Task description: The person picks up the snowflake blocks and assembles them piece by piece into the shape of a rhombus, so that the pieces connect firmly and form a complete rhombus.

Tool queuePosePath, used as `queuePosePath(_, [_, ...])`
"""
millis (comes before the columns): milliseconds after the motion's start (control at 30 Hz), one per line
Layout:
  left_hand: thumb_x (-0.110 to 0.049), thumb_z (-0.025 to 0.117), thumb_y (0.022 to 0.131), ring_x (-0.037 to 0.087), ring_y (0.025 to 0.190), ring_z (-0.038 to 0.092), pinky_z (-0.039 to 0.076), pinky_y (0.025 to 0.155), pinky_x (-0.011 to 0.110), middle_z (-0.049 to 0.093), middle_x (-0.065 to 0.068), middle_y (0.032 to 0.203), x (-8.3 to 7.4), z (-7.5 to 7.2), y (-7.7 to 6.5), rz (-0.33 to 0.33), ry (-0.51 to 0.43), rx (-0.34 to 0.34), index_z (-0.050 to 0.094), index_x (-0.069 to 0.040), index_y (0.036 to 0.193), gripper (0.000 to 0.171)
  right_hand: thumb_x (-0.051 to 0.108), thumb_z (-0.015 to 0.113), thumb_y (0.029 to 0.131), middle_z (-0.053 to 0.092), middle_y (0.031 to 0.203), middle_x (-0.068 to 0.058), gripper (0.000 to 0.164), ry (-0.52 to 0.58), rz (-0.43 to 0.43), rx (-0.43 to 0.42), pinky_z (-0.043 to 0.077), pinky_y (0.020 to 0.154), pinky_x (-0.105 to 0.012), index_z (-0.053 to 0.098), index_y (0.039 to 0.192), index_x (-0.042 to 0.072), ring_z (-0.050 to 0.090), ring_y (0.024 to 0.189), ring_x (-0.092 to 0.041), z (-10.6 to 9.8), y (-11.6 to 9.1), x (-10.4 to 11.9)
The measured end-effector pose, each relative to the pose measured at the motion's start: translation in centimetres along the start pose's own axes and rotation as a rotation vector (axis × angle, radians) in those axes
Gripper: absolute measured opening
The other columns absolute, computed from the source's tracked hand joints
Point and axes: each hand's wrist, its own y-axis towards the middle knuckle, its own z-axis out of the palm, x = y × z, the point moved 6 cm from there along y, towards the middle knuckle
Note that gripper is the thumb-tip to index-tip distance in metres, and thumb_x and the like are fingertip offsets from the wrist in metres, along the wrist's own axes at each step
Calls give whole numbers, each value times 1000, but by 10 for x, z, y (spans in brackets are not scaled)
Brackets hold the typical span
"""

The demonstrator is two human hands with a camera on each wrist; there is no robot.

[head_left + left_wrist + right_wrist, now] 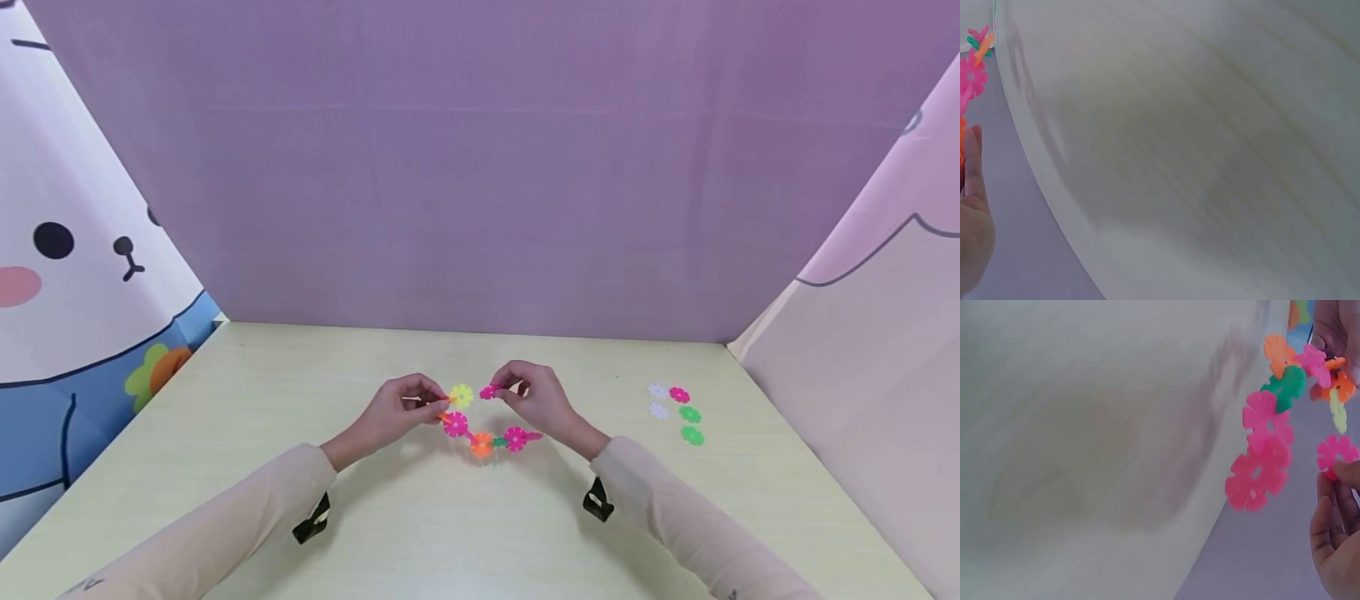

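Note:
My left hand (405, 406) pinches one end of a chain of joined flower-shaped plastic discs, held above the table. A yellow disc (461, 395) stands at that end beside an orange one at the fingertips. From there the chain hangs in a curve through a pink disc (455, 424), an orange disc (482, 445), a green one and another pink disc (515, 438). A single pink disc (1337, 452) is pinched between thumb and fingers of my right hand (534, 398). In the right wrist view it sits just apart from the yellow disc (1337, 411).
Several loose discs lie flat on the table at the right: two white (658, 411), a pink one (679, 394) and two green (692, 435). A purple panel (480, 183) rises behind the table (465, 533). Printed cloths hang at both sides.

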Motion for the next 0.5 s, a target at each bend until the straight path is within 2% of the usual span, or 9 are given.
queuePosePath(100, [-17,67,83,21,77,64,53,75,45,60,18,94,1,0,0,2,3,-3,58,2,99,27,-1,67,79,69,81,-2,10,-3,-7,-18,49,60,-22,65,84,8,61,73,-12,3,1,1])
queuePosePath(233, [-17,67,83,18,76,64,53,75,45,61,17,94,2,0,1,5,-6,-9,58,2,100,27,-1,66,79,69,80,-3,10,-1,-21,-31,49,59,-21,65,84,8,62,74,-13,6,2,1])
queuePosePath(500, [-13,65,84,18,81,65,53,76,44,60,25,105,1,2,1,9,-32,11,53,4,118,39,1,68,79,68,81,-1,10,22,-30,-28,50,61,-24,65,84,9,61,73,-12,9,3,2])
